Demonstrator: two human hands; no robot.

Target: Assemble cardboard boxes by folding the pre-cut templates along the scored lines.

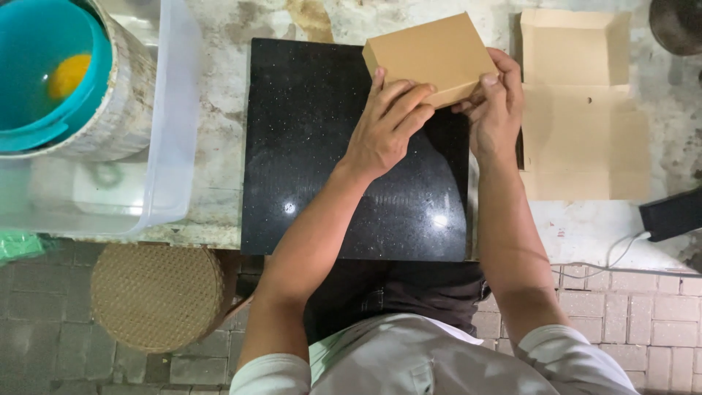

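Overhead, from the head camera, I see my left hand and right hand both with fingers closed on a small brown cardboard box, held tilted above the black stone slab near its one o'clock corner. That box looks already folded into shape. At three o'clock a flat, unfolded box blank lies on the pale surface, not yet formed. At nine o'clock sits a clear plastic tub with a teal bucket.
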